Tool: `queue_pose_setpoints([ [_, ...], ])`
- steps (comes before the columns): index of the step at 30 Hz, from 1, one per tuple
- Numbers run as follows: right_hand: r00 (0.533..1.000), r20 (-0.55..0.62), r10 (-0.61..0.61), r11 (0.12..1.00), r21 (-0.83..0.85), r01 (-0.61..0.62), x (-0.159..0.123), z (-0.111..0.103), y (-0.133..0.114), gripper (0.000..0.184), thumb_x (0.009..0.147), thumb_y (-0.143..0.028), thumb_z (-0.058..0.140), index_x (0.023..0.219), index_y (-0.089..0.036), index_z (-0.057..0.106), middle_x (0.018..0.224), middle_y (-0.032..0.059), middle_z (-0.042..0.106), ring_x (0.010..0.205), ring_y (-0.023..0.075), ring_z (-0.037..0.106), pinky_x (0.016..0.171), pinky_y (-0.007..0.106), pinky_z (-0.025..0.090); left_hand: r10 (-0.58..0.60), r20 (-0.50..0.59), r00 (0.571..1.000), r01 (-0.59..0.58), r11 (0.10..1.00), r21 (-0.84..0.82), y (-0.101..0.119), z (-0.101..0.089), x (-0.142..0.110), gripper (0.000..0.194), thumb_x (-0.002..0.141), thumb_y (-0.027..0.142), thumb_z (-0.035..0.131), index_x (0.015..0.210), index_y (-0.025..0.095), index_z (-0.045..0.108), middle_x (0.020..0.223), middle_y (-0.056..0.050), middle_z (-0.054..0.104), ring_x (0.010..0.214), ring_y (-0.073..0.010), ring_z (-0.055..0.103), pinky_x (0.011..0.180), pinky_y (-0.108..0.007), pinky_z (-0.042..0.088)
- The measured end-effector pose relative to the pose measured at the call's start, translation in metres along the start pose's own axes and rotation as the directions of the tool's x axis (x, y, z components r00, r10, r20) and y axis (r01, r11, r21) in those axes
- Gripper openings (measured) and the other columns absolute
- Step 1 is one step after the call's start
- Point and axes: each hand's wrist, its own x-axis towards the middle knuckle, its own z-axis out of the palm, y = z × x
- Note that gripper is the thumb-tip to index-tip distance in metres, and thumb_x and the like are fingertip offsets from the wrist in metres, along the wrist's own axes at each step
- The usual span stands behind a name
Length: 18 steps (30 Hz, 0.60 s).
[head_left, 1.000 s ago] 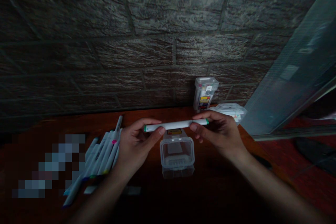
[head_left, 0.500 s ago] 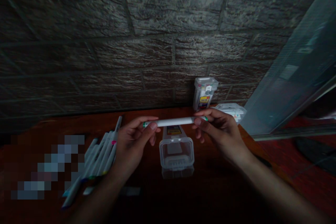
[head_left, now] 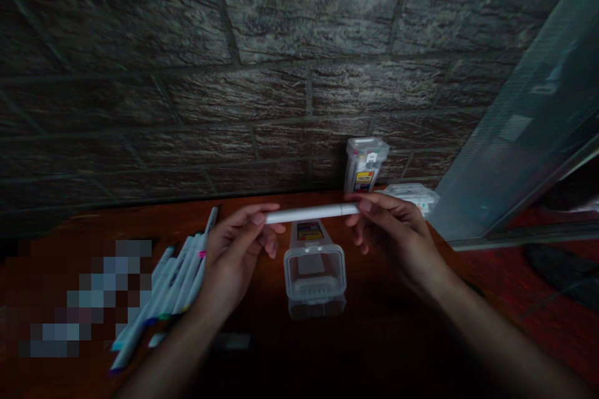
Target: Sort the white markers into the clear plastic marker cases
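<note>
A white marker (head_left: 306, 214) lies crosswise between my two hands, above the table. My left hand (head_left: 241, 237) pinches its left end between thumb and fingers. At the other end, close to a thin dark ring on the barrel, my right hand (head_left: 390, 221) grips it the same way. Both tips of the marker are covered by my fingers. Below it stands a clear plastic marker case (head_left: 314, 271) with its mouth open towards me and a yellow and dark label on its back.
Several white markers with coloured ends (head_left: 180, 277) lie left of my left forearm, beside a pixelated patch. A filled clear case (head_left: 365, 165) stands against the brick wall (head_left: 281, 90). A clear lid-like piece (head_left: 412, 196) sits right of it on the brown table (head_left: 140, 218).
The marker's green ends, visible before, are now covered by my fingers. My fingers have shifted slightly on it, and the marker has moved a little upward.
</note>
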Motion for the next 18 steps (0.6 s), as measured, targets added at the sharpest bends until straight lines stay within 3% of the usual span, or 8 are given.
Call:
queue_pose_setpoints([
  [18, 0.998, 0.002, 0.069, 0.988, 0.141, -0.068, 0.0022, -0.0030, -0.0002, 0.021, 0.087, -0.032, 0.081, 0.102, -0.017, 0.085, 0.073, 0.0049, 0.080, 0.050, 0.0123, 0.067, 0.041, 0.019, 0.056, -0.020, 0.036, 0.999, 0.022, 0.997, -0.074, 0.0061, 0.0015, -0.0011, 0.026, 0.091, 0.031, 0.074, 0.108, 0.013, 0.083, 0.080, -0.011, 0.080, 0.057, -0.0148, 0.062, 0.055, -0.026, 0.051],
])
